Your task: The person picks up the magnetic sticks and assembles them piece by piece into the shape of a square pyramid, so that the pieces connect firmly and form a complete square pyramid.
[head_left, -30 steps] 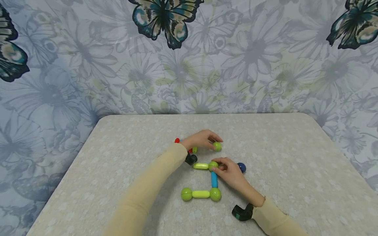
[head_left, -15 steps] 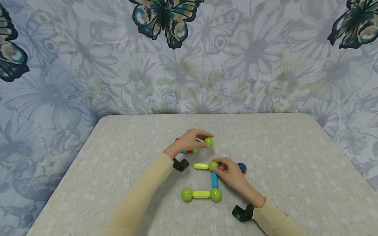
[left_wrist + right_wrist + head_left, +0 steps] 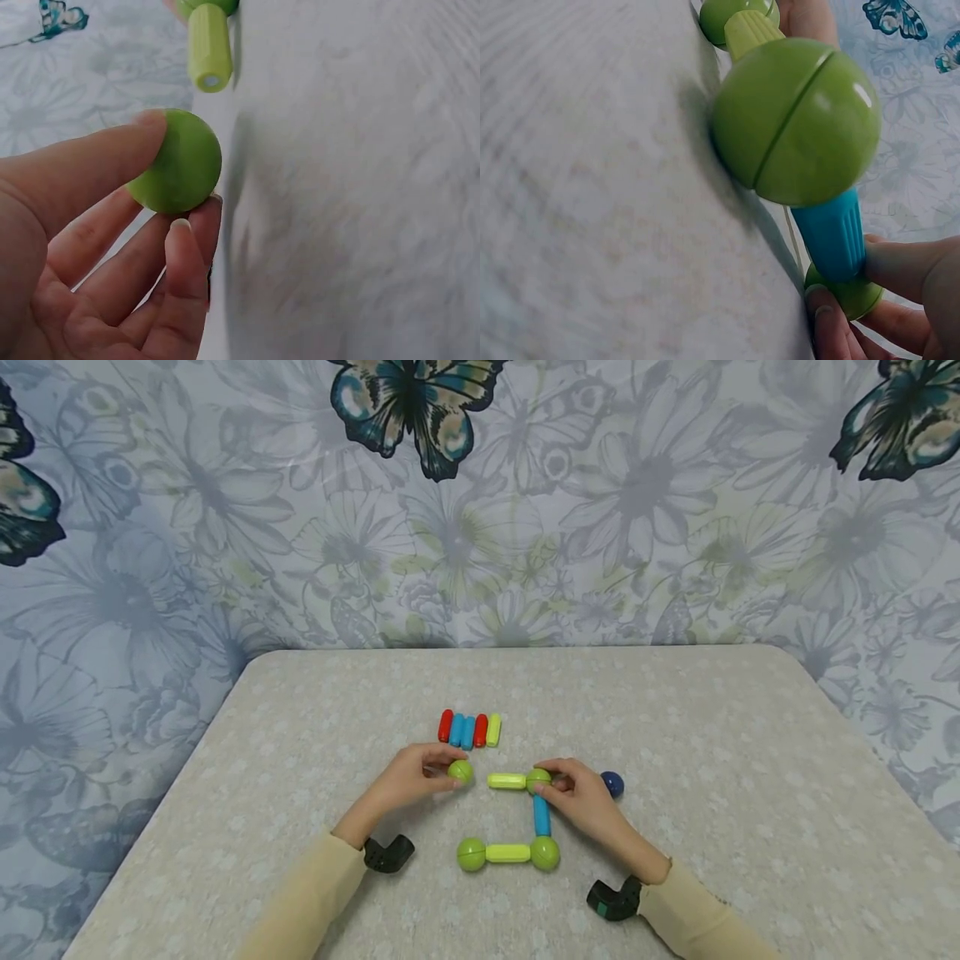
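Note:
My left hand (image 3: 411, 777) pinches a loose green ball (image 3: 184, 165) between thumb and fingers, just left of a yellow-green rod (image 3: 507, 782). That rod's bare end faces the ball in the left wrist view. My right hand (image 3: 581, 795) grips the upper green ball (image 3: 847, 296) at the rod's other end. From this ball a blue rod (image 3: 832, 232) runs down to a lower green ball (image 3: 544, 853). Another yellow-green rod (image 3: 507, 853) joins that one to a green ball (image 3: 472, 854) on the left. The joined pieces form a three-sided shape on the table.
A row of several red, blue and yellow-green rods (image 3: 468, 732) lies beyond my left hand. A dark blue ball (image 3: 612, 785) sits just right of my right hand. The patterned tabletop (image 3: 712, 710) ends at a wall covered in flowers and butterflies.
My left hand has carried the green ball from the back of the table leftward and nearer, uncovering the row of rods. My right hand stays on its ball.

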`<state>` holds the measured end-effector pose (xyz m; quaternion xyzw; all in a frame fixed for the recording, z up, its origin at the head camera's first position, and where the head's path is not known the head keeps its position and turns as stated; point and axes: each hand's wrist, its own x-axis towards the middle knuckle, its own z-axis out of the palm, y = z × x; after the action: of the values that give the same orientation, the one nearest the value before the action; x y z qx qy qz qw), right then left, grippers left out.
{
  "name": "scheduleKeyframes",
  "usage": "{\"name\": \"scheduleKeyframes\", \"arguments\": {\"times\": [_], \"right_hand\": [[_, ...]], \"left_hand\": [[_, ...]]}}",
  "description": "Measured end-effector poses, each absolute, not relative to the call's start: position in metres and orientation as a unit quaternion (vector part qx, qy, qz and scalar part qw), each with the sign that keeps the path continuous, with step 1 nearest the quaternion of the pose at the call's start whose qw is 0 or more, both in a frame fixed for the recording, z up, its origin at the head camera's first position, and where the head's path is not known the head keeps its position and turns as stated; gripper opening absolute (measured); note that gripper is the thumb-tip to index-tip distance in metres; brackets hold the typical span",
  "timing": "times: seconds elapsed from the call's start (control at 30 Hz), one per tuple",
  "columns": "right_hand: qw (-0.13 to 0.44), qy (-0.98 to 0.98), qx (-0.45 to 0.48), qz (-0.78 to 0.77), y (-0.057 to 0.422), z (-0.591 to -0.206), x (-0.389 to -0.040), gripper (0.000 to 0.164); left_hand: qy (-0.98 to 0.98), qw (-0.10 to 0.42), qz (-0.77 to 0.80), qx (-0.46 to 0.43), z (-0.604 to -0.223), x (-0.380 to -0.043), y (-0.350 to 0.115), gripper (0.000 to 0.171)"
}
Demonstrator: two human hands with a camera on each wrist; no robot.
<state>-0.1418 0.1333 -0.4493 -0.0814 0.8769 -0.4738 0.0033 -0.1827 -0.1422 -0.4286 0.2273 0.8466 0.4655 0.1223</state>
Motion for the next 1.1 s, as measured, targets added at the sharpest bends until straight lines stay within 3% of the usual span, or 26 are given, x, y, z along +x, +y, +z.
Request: {"name": "scheduleKeyframes", "arguments": {"times": [0.37,0.8,0.97,1.1], "right_hand": [[0.018,0.865,-0.066,-0.498,0.134,-0.447,-0.143,0.029],[0.023,0.861,-0.089,-0.5,0.136,-0.448,-0.142,0.03],[0.022,0.858,-0.095,-0.504,0.137,-0.448,-0.143,0.03],[0.021,0.857,-0.099,-0.506,0.137,-0.448,-0.144,0.03]], "left_hand": [[0.833,0.106,0.494,0.227,-0.437,-0.179,-0.122,0.034],[0.823,0.116,0.503,0.235,-0.437,-0.183,-0.13,0.036],[0.825,0.076,0.517,0.214,-0.423,-0.197,-0.146,0.036],[0.843,0.051,0.505,0.177,-0.419,-0.216,-0.158,0.047]]}}
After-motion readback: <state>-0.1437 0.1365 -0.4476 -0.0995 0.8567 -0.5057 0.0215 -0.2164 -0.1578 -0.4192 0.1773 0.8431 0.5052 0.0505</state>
